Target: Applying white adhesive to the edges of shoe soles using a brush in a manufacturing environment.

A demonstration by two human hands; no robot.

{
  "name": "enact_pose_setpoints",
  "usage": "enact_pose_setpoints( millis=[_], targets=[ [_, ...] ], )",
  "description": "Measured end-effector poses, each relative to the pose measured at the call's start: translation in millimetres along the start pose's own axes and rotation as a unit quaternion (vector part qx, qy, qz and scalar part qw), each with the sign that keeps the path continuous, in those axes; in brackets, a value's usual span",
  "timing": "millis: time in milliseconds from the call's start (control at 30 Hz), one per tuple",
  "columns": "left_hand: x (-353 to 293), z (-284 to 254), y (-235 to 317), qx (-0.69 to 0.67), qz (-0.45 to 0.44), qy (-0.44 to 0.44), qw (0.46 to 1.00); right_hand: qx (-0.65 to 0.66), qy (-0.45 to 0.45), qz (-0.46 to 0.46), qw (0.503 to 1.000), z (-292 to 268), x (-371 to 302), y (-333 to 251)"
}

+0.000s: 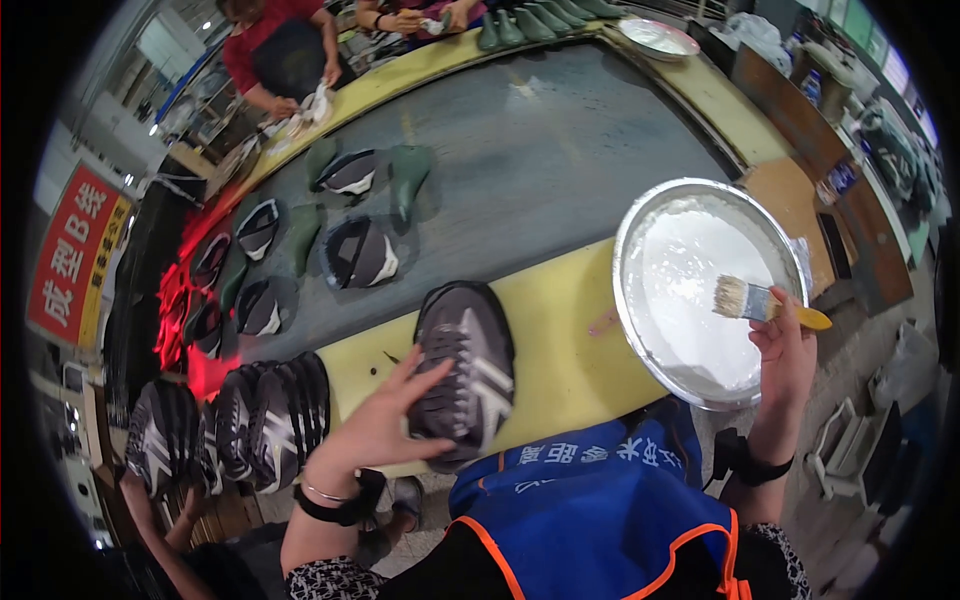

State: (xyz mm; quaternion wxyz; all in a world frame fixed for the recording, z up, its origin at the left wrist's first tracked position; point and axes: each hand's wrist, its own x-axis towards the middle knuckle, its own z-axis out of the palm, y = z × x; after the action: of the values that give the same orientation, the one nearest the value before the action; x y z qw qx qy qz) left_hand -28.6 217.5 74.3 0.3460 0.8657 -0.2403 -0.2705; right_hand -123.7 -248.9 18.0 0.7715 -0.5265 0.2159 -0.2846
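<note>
A dark grey shoe upper (462,370) with white stripes and laces rests on the yellow edge of the bench in front of me. My left hand (385,415) grips it from the left side, fingers over the laces and thumb near its lower end. In my right hand (785,350) is a flat paintbrush (762,303) with a yellow handle. Its pale, white-smeared bristles hang over a large round metal basin (622,290). Thick white liquid (690,280) fills much of the basin, which stands to the right of the shoe upper.
Several shoe uppers (270,420) stand in a row at the left. On the grey belt (520,170) lie dark uppers (358,252) and green shoe lasts (408,180). A second white-filled basin (658,38) sits at the far end. Co-workers (285,60) work across the belt; another person's arms (165,530) reach in lower left.
</note>
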Motion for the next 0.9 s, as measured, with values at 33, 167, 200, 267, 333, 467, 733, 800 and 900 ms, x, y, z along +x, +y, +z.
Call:
enact_pose_setpoints(
  millis=[33, 167, 200, 267, 333, 467, 733, 800, 900],
  targets=[
    [10, 13, 10, 0.065, 0.024, 0.020, 0.997, -0.023, -0.010, -0.003, 1.000, 3, -2, -2],
    [40, 60, 48, 0.247, 0.026, 0.100, 0.964, -0.117, 0.007, -0.011, 0.993, 15, -14, -12],
    [47, 64, 49, 0.260, 0.042, 0.118, 0.958, -0.162, 0.014, -0.018, 0.987, 17, -15, -13],
    [45, 60, 44, 0.223, 0.048, 0.109, 0.968, -0.175, 0.019, -0.036, 0.984, 29, -20, -18],
    [54, 49, 42, 0.134, 0.069, 0.113, 0.982, -0.257, -0.052, -0.063, 0.963, 19, -15, -15],
    [26, 22, 58, -0.271, -0.028, 0.236, 0.933, -0.434, -0.044, -0.117, 0.892, 24, -10, -9],
    [47, 14, 43, -0.539, 0.041, 0.295, 0.788, -0.544, -0.123, -0.080, 0.827, 29, -4, -3],
    [68, 32, 59, -0.589, -0.033, 0.234, 0.773, -0.469, -0.074, -0.067, 0.878, 26, -6, -13],
    [93, 56, 115, -0.641, -0.147, 0.039, 0.752, -0.572, -0.005, -0.152, 0.806, 6, 0, -9]
  ],
)
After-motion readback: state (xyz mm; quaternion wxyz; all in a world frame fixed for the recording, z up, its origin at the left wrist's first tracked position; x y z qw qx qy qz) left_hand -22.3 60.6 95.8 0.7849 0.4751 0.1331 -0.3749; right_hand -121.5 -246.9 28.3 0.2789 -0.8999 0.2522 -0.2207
